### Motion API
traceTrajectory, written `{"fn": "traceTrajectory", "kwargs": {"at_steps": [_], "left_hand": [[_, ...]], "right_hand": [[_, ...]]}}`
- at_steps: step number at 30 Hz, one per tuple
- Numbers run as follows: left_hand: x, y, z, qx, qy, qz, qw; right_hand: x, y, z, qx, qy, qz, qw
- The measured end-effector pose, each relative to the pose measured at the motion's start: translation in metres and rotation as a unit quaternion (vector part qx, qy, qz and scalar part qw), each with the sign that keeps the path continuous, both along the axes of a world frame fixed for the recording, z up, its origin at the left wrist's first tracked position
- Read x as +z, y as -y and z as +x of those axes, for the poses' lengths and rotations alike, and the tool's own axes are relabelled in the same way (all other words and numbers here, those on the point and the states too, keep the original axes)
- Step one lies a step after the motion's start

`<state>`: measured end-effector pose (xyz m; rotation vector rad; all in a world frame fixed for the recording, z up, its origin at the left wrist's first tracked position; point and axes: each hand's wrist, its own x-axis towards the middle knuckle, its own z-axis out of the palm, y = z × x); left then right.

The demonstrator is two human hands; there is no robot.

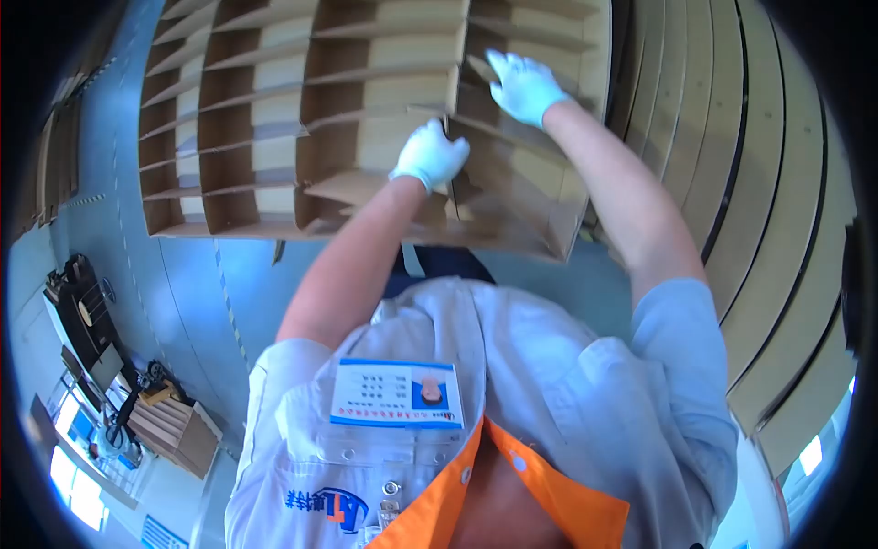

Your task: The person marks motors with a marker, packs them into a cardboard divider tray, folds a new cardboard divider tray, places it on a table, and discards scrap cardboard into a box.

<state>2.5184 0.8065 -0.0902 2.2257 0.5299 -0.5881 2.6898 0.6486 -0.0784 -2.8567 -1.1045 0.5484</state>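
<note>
A large shallow cardboard box [430, 236] is in front of me, split into rows of compartments by upright cardboard dividers [261, 91]. My left hand [428, 156], in a white glove, is closed at a lengthwise divider [452, 188] near the box's near side; its fingertips are partly hidden. Farther in and to the right, my gloved right hand [526, 87] has its thumb and fingers around the end of a short cardboard divider strip [479, 69]. Some dividers near my hands lean, and a tilted one [352, 186] lies left of my left wrist.
Long stacked cardboard sheets [722, 137] stand close along the right side. More cardboard [59, 156] leans at the far left. On the blue floor [174, 284], a brown carton [174, 430] and dark equipment [82, 302] stand at the lower left.
</note>
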Motion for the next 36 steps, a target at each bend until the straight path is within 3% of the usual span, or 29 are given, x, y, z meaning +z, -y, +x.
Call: {"fn": "traceTrajectory", "kwargs": {"at_steps": [3,5,7,9,10,11,12,13,14,17,18,21,24,28,31,34,36], "left_hand": [[0.013,-0.018,-0.006,0.002,-0.022,-0.069,0.997],[0.028,-0.027,-0.023,-0.001,0.035,-0.08,0.996],[0.069,-0.04,-0.041,0.054,0.067,-0.196,0.977],[0.085,-0.054,-0.067,0.099,0.093,-0.23,0.964],[0.09,-0.063,-0.082,0.086,0.146,-0.199,0.965],[0.097,-0.072,-0.095,0.073,0.2,-0.167,0.963],[0.112,-0.08,-0.105,0.004,0.209,-0.122,0.97],[0.115,-0.085,-0.115,-0.109,0.207,-0.008,0.972],[0.112,-0.087,-0.12,-0.218,0.202,0.107,0.949],[0.083,-0.08,-0.122,-0.286,0.208,0.158,0.922],[0.072,-0.081,-0.116,-0.288,0.177,0.148,0.929],[0.064,-0.086,-0.087,-0.278,0.074,0.215,0.933],[0.055,-0.084,-0.073,-0.267,0.095,0.227,0.932],[0.028,-0.08,-0.076,-0.235,0.184,0.242,0.923],[0.039,-0.087,-0.087,-0.208,0.152,0.239,0.936],[0.041,-0.083,-0.088,-0.273,0.113,0.297,0.908],[0.035,-0.075,-0.081,-0.278,0.086,0.277,0.916]], "right_hand": [[0.019,0.003,-0.004,-0.022,0.003,0.013,1.0],[0.021,0.012,-0.007,-0.04,0.015,0.044,0.998],[0.026,0.024,-0.019,-0.054,0.023,0.074,0.996],[0.038,0.034,-0.038,-0.111,0.053,0.208,0.97],[0.041,0.04,-0.052,-0.107,0.087,0.24,0.961],[0.05,0.045,-0.072,-0.111,0.028,0.253,0.961],[0.058,0.053,-0.093,-0.116,-0.033,0.262,0.957],[0.047,0.064,-0.115,-0.069,-0.038,0.283,0.956],[0.052,0.068,-0.134,-0.049,-0.11,0.213,0.969],[0.047,0.068,-0.176,-0.037,-0.17,0.023,0.985],[0.039,0.068,-0.183,-0.037,-0.191,-0.027,0.98],[0.023,0.07,-0.18,-0.055,-0.187,-0.013,0.981],[0.031,0.063,-0.187,-0.086,-0.146,0.019,0.985],[0.028,0.048,-0.176,-0.065,-0.13,-0.038,0.989],[0.021,0.043,-0.164,-0.068,-0.12,-0.052,0.989],[0.019,0.044,-0.172,-0.074,-0.13,-0.048,0.988],[0.02,0.035,-0.166,-0.055,-0.133,-0.036,0.989]]}}
